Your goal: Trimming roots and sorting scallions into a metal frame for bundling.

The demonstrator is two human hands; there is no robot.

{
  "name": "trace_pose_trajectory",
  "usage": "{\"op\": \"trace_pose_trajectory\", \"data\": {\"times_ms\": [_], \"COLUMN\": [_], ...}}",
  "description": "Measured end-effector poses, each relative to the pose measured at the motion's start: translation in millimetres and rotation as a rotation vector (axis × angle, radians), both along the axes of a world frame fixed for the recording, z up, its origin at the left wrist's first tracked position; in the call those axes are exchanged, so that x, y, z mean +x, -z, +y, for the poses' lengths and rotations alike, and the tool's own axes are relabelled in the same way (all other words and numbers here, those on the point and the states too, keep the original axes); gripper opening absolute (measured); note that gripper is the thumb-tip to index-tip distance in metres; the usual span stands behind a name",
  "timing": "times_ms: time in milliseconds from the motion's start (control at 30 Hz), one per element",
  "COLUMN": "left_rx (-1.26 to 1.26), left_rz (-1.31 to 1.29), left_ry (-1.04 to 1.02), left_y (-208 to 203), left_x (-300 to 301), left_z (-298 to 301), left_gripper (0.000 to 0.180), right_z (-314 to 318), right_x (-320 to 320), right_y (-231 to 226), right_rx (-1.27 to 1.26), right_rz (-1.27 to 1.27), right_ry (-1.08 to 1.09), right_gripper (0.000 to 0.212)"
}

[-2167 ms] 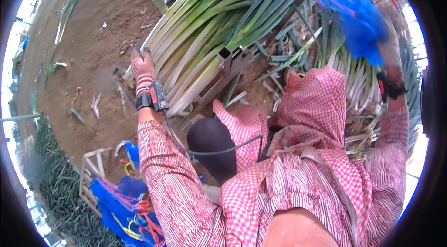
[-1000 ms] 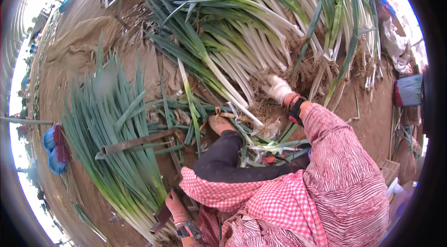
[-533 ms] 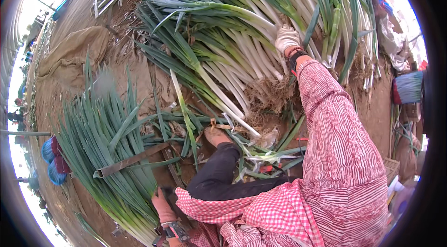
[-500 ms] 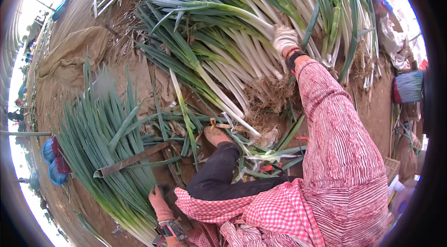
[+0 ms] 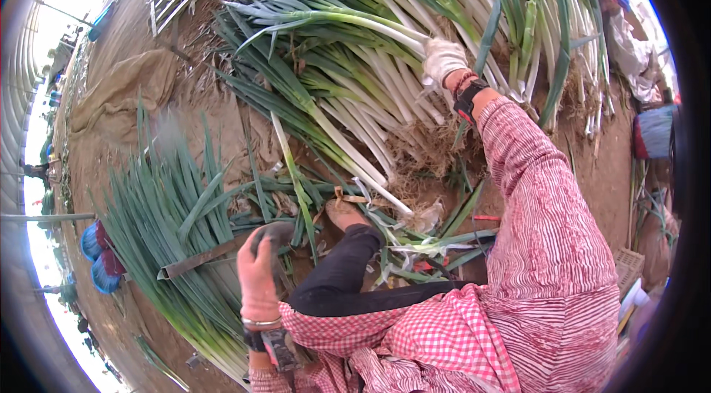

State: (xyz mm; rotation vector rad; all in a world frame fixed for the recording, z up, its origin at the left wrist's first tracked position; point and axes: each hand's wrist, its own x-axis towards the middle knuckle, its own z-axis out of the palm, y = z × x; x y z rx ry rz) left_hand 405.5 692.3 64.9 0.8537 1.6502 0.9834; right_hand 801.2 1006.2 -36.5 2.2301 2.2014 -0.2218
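Observation:
My right hand [image 5: 444, 60], in a whitish glove, is closed around the pale stem of a leek [image 5: 370, 21]. That leek lies across the top of a big pile of leeks [image 5: 370, 82], with white stems, green leaves and brown roots. Over on the left, my left hand [image 5: 259, 271] wears a pink glove with dark fingertips. Its fingers are bent and apart, with nothing visible between them. It is above the edge of a second leek bundle [image 5: 170, 208], near a flat brown strip [image 5: 196, 261] that lies across the leaves.
My bare foot [image 5: 343, 214] is between the two heaps, among loose leaves and trimmings [image 5: 437, 248]. A brown cloth sheet [image 5: 126, 89] lies at the far left. At the right are a blue-and-red bundle [image 5: 653, 132] and a plastic basket [image 5: 628, 267].
My left hand has risen from the lower end of the left bundle, moving up and away from its leaves. My right hand has shifted slightly left, still holding the leek.

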Motion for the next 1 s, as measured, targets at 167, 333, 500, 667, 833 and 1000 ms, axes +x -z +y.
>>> {"op": "trace_pose_trajectory", "data": {"times_ms": [167,333,500,667,833,1000], "left_rx": [-0.050,-0.189,-0.206,-0.302,-0.140,-0.244], "left_rz": [-0.052,-0.407,-0.486,-0.621,-0.680,-0.696], "left_ry": [0.252,0.210,0.131,-0.115,-0.232,-0.273], "left_y": [-3.5,36.0,64.4,133.5,145.7,140.1], "left_x": [99.0,151.2,174.0,143.4,131.8,100.5], "left_z": [30.9,16.1,26.5,27.4,34.3,36.8], "left_gripper": [0.026,0.027,0.027,0.026,0.027,0.033], "right_z": [10.0,15.5,-25.7,-121.4,-187.8,-222.3], "right_x": [25.2,15.0,-8.0,-57.1,-96.0,-121.7], "right_y": [32.2,21.2,5.0,8.2,18.6,17.2], "right_rx": [0.036,-0.089,-0.439,-0.926,-1.009,-0.511], "right_rz": [-0.162,-0.094,0.306,1.358,1.537,1.207], "right_ry": [0.003,-0.012,-0.048,0.203,0.060,-0.607], "right_gripper": [0.028,0.046,0.040,0.029,0.018,0.030]}}
